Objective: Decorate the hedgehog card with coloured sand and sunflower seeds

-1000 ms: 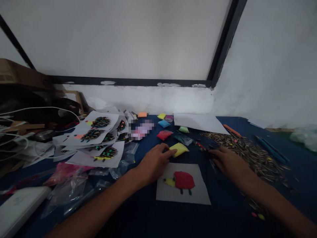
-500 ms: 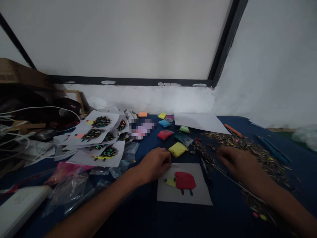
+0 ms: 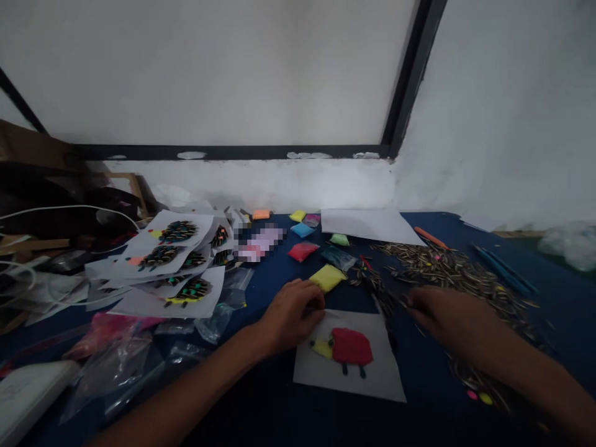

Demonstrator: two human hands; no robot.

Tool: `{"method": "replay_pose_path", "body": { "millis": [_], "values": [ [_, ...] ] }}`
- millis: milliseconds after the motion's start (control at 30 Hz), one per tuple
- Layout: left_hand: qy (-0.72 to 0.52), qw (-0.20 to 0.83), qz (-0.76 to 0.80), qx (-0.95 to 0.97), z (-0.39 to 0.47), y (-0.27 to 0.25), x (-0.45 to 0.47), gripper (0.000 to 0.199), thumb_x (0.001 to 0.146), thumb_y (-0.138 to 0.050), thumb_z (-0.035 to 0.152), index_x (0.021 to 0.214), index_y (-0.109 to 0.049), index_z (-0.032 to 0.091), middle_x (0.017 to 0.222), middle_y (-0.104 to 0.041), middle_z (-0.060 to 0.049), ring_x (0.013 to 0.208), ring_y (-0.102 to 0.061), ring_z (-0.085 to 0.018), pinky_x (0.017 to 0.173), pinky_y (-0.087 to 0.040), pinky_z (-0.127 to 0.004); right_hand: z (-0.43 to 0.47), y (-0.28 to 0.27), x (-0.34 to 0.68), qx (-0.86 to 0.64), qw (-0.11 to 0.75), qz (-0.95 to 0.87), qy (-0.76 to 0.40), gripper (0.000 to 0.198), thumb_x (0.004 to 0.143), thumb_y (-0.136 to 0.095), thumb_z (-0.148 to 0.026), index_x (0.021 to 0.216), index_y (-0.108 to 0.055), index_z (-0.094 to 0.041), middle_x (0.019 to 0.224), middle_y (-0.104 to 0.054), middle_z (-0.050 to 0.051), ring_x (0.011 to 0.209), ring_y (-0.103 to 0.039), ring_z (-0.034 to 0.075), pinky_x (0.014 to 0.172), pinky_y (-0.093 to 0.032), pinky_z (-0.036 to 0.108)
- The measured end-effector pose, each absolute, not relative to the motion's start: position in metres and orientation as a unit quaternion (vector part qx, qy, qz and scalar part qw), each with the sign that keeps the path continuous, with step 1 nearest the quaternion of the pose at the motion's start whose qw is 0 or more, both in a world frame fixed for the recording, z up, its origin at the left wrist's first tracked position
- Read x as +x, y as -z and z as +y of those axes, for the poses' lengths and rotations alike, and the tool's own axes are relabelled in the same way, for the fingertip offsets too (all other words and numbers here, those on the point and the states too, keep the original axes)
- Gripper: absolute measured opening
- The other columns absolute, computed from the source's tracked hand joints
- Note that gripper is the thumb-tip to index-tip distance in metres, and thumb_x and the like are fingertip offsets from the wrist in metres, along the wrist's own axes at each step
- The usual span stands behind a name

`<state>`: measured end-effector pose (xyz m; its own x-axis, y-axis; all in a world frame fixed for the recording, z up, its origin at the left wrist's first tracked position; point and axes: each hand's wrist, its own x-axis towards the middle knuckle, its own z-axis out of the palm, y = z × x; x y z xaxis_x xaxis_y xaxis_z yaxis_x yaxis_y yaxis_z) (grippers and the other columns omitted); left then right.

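Note:
My left hand [image 3: 294, 311] rests with curled fingers at the upper left corner of a small white sheet [image 3: 314, 380]. What its fingers hold, if anything, is hidden. A hedgehog-like clay figure [image 3: 351, 346] with a red body, pale yellow head and dark legs lies on that sheet. To the right, my right hand [image 3: 435, 313] is closed in a pinch beside the pile of striped seeds [image 3: 447, 273]. A thin dark thing [image 3: 395, 298] extends left from its fingertips, too blurred to name. A yellow clay packet [image 3: 328, 278] lies just beyond my left hand.
Papers with seed-covered hedgehogs [image 3: 177, 259] are stacked at left, near clear plastic bags [image 3: 125, 357] and a white box [image 3: 35, 397]. Red [image 3: 302, 251] and blue [image 3: 302, 230] packets lie farther back. A blank sheet [image 3: 367, 225] and blue tool [image 3: 505, 270] are at right.
The view has shifted slightly. My right hand has moved away from the long thin strip seen below it before, and a dark thin thing now shows at its fingertips. The small sheet is turned slightly.

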<state>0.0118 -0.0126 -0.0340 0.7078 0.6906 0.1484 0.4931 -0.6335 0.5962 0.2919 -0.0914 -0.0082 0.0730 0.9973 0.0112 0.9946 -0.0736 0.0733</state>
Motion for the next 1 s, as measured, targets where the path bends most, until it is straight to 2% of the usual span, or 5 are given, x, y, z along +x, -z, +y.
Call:
{"method": "replay_pose_path", "body": {
  "millis": [267,467,667,800,1000],
  "values": [
    [-0.192,0.296,0.327,0.877,-0.011,0.036,0.011,0.008,0.083,-0.059,0.011,0.083,-0.065,0.016,0.087,-0.064,-0.003,0.086,-0.055,-0.016,0.076,-0.039,-0.028,-0.087,0.013,0.291,0.737,-0.010,0.673,-0.061,0.019,0.089,-0.053,-0.032,0.085,-0.070,-0.024,0.089,-0.073,0.009,0.074,-0.068,0.025,0.053,-0.035,0.030],
    [-0.199,0.293,0.320,0.879,-0.010,0.038,0.010,0.010,0.083,-0.058,0.010,0.084,-0.066,0.017,0.087,-0.064,-0.002,0.086,-0.056,-0.016,0.075,-0.039,-0.029,-0.088,0.022,0.269,0.691,-0.063,0.720,0.000,0.018,0.089,-0.054,-0.029,0.080,-0.068,-0.023,0.082,-0.069,0.005,0.069,-0.066,0.019,0.058,-0.039,0.028],
    [-0.236,0.278,0.297,0.883,-0.010,0.044,0.010,0.015,0.085,-0.059,0.011,0.094,-0.069,0.017,0.103,-0.064,-0.007,0.098,-0.057,-0.019,0.086,-0.042,-0.032,-0.087,0.027,0.276,0.673,-0.087,0.734,-0.028,0.021,0.088,-0.051,-0.026,0.088,-0.073,-0.025,0.085,-0.070,0.005,0.067,-0.066,0.018,0.053,-0.037,0.026],
    [-0.243,0.242,0.261,0.902,-0.010,0.049,0.009,0.016,0.089,-0.057,0.014,0.092,-0.073,0.016,0.096,-0.064,-0.007,0.095,-0.056,-0.020,0.087,-0.042,-0.035,-0.090,0.021,0.282,0.682,-0.139,0.717,-0.048,0.025,0.090,-0.048,-0.032,0.087,-0.073,-0.025,0.078,-0.071,0.005,0.061,-0.063,0.019,0.052,-0.036,0.029],
    [-0.237,0.270,0.254,0.898,-0.007,0.049,0.010,0.020,0.092,-0.055,0.015,0.095,-0.075,0.015,0.090,-0.065,-0.007,0.089,-0.057,-0.018,0.082,-0.042,-0.032,-0.092,0.010,0.258,0.640,-0.291,0.675,0.225,0.029,0.085,-0.058,-0.051,0.084,-0.068,-0.023,0.075,-0.072,0.005,0.065,-0.065,0.020,0.054,-0.046,0.029]
  ]
}}
